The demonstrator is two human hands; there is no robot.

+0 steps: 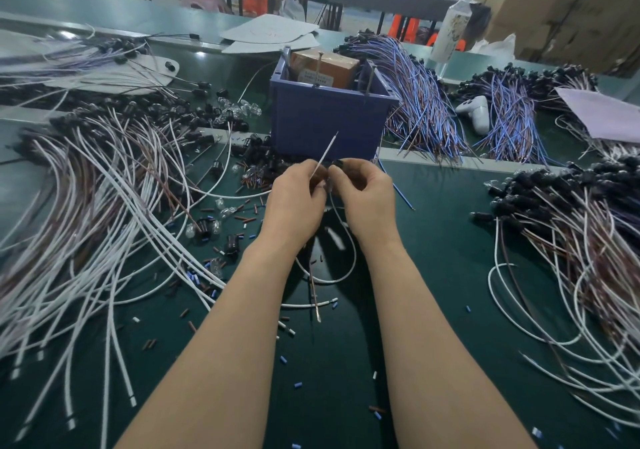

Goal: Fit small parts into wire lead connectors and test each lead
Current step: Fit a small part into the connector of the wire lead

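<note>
Both hands are up together mid-counter, right in front of the blue bin (329, 119). The left hand (298, 199) is pinching a white lead (325, 154) between thumb and fingers, so its bare end pokes up and away at a slant. The right hand (363, 195) has its fingers curled in, pinching what looks like a small black connector (341, 163), though it's mostly hidden by the fingertips so I can't swear to it. The two hands' fingertips are nearly touching. The rest of the wire hangs down in a loop between the wrists onto the green counter (450, 275).

The counter is a mess. There's a big fan of white and brown leads (104, 188) on the left and another heap with black ends (571, 223) on the right. Blue and purple ones (415, 84) are piled behind the bin. Little clear bulbs (225, 211) and scraps of insulation are scattered left of the hands. A brown box (323, 67) sits inside the bin.
</note>
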